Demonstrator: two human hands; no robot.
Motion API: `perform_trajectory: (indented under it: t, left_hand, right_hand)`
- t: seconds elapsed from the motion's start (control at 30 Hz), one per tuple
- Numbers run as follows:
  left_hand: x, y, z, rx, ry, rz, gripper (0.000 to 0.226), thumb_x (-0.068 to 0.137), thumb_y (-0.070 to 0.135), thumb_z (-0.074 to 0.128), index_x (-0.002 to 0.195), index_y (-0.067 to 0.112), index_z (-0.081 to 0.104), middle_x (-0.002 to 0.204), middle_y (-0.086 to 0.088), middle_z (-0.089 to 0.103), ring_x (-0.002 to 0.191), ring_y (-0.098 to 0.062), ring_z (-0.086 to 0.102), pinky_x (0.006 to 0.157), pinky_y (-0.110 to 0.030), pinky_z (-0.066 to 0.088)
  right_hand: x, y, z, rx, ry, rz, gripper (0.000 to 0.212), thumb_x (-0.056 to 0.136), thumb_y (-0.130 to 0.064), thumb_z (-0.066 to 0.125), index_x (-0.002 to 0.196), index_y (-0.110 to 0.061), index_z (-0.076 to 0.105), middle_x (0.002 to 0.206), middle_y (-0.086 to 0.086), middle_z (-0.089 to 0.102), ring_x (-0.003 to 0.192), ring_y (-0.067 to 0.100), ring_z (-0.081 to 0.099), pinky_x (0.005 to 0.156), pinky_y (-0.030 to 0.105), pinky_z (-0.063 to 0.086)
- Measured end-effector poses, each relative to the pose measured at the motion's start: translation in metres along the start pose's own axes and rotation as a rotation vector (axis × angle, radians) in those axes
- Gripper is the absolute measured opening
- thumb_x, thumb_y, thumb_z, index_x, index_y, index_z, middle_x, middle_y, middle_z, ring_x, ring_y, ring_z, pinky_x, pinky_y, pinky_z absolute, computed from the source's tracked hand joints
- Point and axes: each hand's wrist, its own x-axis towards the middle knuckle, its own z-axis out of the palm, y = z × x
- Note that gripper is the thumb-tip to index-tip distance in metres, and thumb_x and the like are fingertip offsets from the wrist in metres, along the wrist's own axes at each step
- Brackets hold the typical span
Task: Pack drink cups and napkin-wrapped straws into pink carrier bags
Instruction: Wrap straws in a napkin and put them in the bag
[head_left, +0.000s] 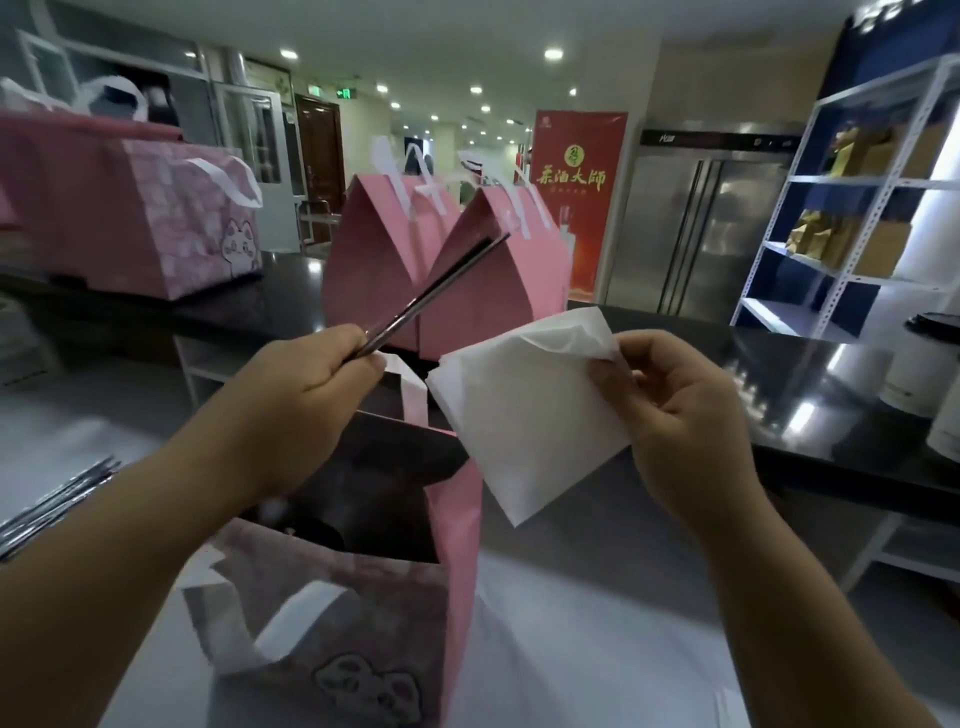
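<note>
Nearest the lens, an open pink carrier bag (460, 545) with white handles and a cat print stood on a white desk (571, 634), its shadowed interior facing up. Above its mouth, the left hand (306, 384) pinched a pair of dark straws (441, 288) between thumb and curled fingers, their tips angled up and away. Beside it, the right hand (675, 415) pinched the upper corner of a white napkin (519, 426), which hung unfolded over the bag's right side, just apart from the straws. Behind, two closed pink bags (493, 296) stood side by side on a raised dark desk (789, 447). Loose straws (52, 499) lay at the left edge. A red banner (579, 208) and a white shelf rack (852, 182) stood in the background.
</note>
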Motion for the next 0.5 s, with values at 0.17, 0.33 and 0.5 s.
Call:
perform_trajectory:
  t: [0.17,0.33,0.5]
  left_hand:
    - [0.006,-0.064,-0.028,0.003,-0.008,-0.049,0.036,0.094,0.032,0.045,0.062,0.017,0.049,0.049,0.003,0.052,0.044,-0.011,0.043,0.052,-0.043,0.041]
    - [0.011,-0.103,-0.039,0.064,-0.169,-0.064,0.029,0.091,0.034,0.045,0.070,0.017,0.055,0.064,-0.005,0.063,0.062,-0.025,0.058,0.061,-0.045,0.047]
    - [0.017,-0.127,-0.038,0.012,-0.247,-0.093,0.027,0.092,0.037,0.045,0.079,0.015,0.054,0.074,-0.005,0.064,0.070,-0.025,0.060,0.068,-0.048,0.049]
  right_hand:
    - [0.014,-0.012,0.059,-0.039,-0.100,0.009,0.012,0.091,-0.018,0.060,0.089,-0.029,0.064,0.084,-0.009,0.066,0.079,0.011,0.061,0.069,0.026,0.051]
    - [0.021,-0.019,0.104,-0.136,-0.239,0.007,0.018,0.091,-0.017,0.060,0.086,-0.033,0.062,0.082,-0.017,0.064,0.077,0.004,0.060,0.066,0.014,0.047]
    - [0.024,-0.017,0.135,-0.375,-0.405,-0.032,0.011,0.091,-0.015,0.062,0.096,-0.022,0.068,0.088,-0.015,0.067,0.086,0.004,0.063,0.080,0.023,0.051]
